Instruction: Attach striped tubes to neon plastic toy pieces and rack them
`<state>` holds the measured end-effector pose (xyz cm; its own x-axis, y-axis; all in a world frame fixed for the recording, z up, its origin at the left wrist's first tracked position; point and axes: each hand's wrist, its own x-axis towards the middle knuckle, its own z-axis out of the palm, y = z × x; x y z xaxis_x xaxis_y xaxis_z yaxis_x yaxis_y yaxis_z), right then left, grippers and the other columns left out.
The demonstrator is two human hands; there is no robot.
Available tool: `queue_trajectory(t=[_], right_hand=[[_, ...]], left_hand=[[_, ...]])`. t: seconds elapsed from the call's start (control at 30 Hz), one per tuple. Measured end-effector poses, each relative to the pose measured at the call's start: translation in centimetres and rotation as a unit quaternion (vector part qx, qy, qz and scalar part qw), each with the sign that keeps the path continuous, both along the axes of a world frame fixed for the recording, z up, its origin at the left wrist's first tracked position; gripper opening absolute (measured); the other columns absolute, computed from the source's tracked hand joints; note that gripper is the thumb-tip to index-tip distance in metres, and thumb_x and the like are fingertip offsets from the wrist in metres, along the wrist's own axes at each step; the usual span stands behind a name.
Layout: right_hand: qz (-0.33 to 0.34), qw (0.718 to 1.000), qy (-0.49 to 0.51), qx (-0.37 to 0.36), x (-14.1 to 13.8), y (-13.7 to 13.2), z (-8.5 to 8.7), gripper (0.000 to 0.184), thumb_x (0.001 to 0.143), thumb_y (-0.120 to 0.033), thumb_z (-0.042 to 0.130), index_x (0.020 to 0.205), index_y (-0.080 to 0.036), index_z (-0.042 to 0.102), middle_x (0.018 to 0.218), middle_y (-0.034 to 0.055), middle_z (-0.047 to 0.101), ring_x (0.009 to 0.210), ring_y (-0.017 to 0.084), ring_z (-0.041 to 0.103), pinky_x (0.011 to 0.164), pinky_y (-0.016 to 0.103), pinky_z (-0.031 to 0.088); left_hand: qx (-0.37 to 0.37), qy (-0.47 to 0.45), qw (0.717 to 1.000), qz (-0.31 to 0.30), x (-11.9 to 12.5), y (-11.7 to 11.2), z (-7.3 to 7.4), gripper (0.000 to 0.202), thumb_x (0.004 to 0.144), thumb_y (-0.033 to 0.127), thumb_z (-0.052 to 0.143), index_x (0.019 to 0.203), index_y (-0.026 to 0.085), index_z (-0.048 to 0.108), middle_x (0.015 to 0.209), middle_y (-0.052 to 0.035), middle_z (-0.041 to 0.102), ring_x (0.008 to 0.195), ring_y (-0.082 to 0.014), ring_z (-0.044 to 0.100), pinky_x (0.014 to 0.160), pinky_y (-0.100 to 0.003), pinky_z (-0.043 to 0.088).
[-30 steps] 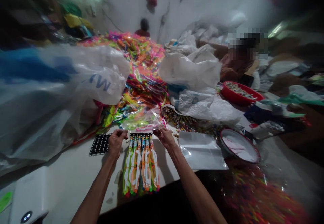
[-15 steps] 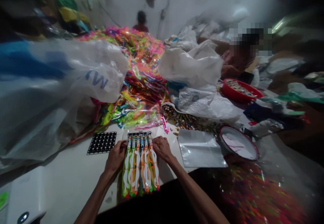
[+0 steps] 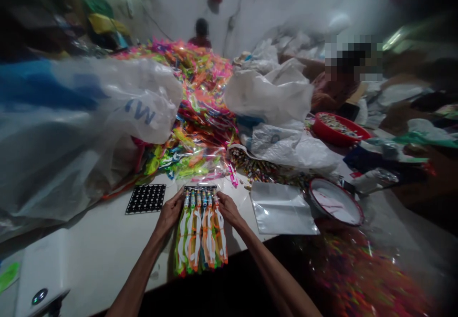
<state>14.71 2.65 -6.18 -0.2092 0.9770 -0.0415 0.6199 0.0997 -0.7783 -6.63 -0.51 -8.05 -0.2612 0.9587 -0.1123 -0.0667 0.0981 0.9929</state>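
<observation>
A row of several colourful toothbrushes lies side by side on the white table, heads on a black dotted holder. My left hand presses against the row's left side, fingers stretched along it. On the row's right side rests my right hand, fingers extended against the brushes. Neither hand grips anything.
A second black dotted holder lies left of the row. A clear plastic bag, a red-rimmed bowl, a big pile of bright packaged brushes and white sacks surround the spot. A person sits right by a red basin.
Both hands came down from the clear packet at the far end of the brushes to the two sides of the row and now press it together.
</observation>
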Motion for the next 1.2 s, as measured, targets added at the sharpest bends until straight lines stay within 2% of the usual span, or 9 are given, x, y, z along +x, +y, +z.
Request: queue_trajectory(t=[0.1, 0.2, 0.3, 0.4, 0.6, 0.7, 0.8, 1.0, 1.2], right_hand=[[-0.02, 0.999, -0.03, -0.014, 0.1, -0.1, 0.1, 0.014, 0.077, -0.026, 0.048, 0.07, -0.017, 0.058, 0.067, 0.0017, 0.061, 0.062, 0.014, 0.05, 0.054, 0.022, 0.031], [-0.033, 0.999, -0.03, 0.008, 0.5, -1.4, 0.5, 0.019, 0.082, -0.031, 0.047, 0.073, -0.017, 0.057, 0.067, 0.0013, 0.06, 0.062, 0.014, 0.051, 0.055, 0.022, 0.032], [-0.029, 0.999, 0.002, 0.039, 1.1, -3.5, 0.6, 0.029, 0.088, -0.037, 0.04, 0.076, -0.018, 0.059, 0.065, 0.0007, 0.061, 0.062, 0.014, 0.054, 0.058, 0.022, 0.035], [-0.013, 0.997, 0.032, 0.065, 1.7, -5.4, 0.2, 0.025, 0.087, -0.033, 0.042, 0.083, -0.018, 0.063, 0.073, 0.0027, 0.065, 0.068, 0.016, 0.058, 0.062, 0.022, 0.038], [0.004, 1.0, 0.0, 0.019, 2.0, -7.4, -0.9, 0.017, 0.077, -0.018, 0.043, 0.078, -0.018, 0.061, 0.073, 0.0023, 0.064, 0.066, 0.015, 0.057, 0.06, 0.022, 0.038], [0.008, 0.999, -0.006, 0.04, 1.8, -7.4, -0.6, 0.012, 0.075, -0.018, 0.044, 0.077, -0.018, 0.056, 0.08, 0.0031, 0.061, 0.068, 0.015, 0.054, 0.061, 0.022, 0.037], [0.004, 1.0, -0.009, 0.012, 1.8, -7.6, -0.4, 0.008, 0.077, -0.021, 0.043, 0.074, -0.018, 0.05, 0.069, 0.0002, 0.056, 0.062, 0.014, 0.049, 0.058, 0.023, 0.033], [-0.065, 0.983, 0.157, -0.069, 2.1, -11.0, -0.3, 0.02, 0.083, -0.034, 0.04, 0.071, -0.019, 0.042, 0.066, -0.0011, 0.05, 0.063, 0.013, 0.044, 0.056, 0.022, 0.034], [-0.087, 0.969, 0.18, -0.148, 4.4, -15.0, 2.7, 0.032, 0.078, -0.049, 0.047, 0.069, -0.018, 0.045, 0.067, -0.0013, 0.047, 0.065, 0.013, 0.042, 0.057, 0.022, 0.034]], left_hand=[[-0.02, 0.139, 0.989, -0.035, -0.6, -0.7, 0.0, 0.045, 0.073, 0.041, 0.059, 0.114, 0.022, 0.062, 0.123, -0.0068, 0.058, 0.119, -0.0261, 0.049, 0.104, -0.038, 0.033], [-0.047, 0.226, 0.973, -0.001, -0.7, -2.5, 0.0, 0.05, 0.08, 0.046, 0.047, 0.121, 0.018, 0.056, 0.123, -0.0094, 0.058, 0.113, -0.0264, 0.054, 0.099, -0.039, 0.037], [-0.044, 0.252, 0.966, 0.039, -0.2, -4.8, -0.2, 0.052, 0.081, 0.049, 0.042, 0.115, 0.014, 0.059, 0.118, -0.0112, 0.061, 0.108, -0.0247, 0.057, 0.095, -0.036, 0.041], [-0.031, 0.254, 0.966, 0.043, 0.2, -7.0, -0.6, 0.048, 0.08, 0.05, 0.043, 0.106, 0.014, 0.062, 0.109, -0.0101, 0.066, 0.101, -0.0227, 0.06, 0.089, -0.031, 0.044], [-0.091, 0.294, 0.951, -0.042, 0.4, -9.1, -0.1, 0.035, 0.085, 0.046, 0.036, 0.097, 0.022, 0.057, 0.093, -0.0041, 0.067, 0.083, -0.02, 0.062, 0.073, -0.028, 0.044], [-0.105, 0.284, 0.951, -0.064, 0.5, -9.2, 0.2, 0.035, 0.086, 0.046, 0.034, 0.1, 0.022, 0.055, 0.095, -0.0037, 0.066, 0.084, -0.0198, 0.061, 0.075, -0.028, 0.043], [-0.095, 0.243, 0.963, -0.073, 0.8, -9.3, 0.2, 0.038, 0.084, 0.047, 0.037, 0.103, 0.019, 0.055, 0.099, -0.0056, 0.065, 0.088, -0.0208, 0.061, 0.078, -0.029, 0.044], [-0.132, 0.061, 0.986, -0.081, 2.5, -10.8, 1.3, 0.043, 0.079, 0.052, 0.042, 0.1, 0.015, 0.053, 0.091, -0.0064, 0.067, 0.078, -0.021, 0.062, 0.067, -0.029, 0.049], [-0.184, 0.059, 0.975, -0.108, 3.6, -14.0, 3.3, 0.043, 0.074, 0.058, 0.048, 0.087, 0.017, 0.056, 0.083, -0.0055, 0.068, 0.076, -0.0221, 0.062, 0.07, -0.03, 0.05]])
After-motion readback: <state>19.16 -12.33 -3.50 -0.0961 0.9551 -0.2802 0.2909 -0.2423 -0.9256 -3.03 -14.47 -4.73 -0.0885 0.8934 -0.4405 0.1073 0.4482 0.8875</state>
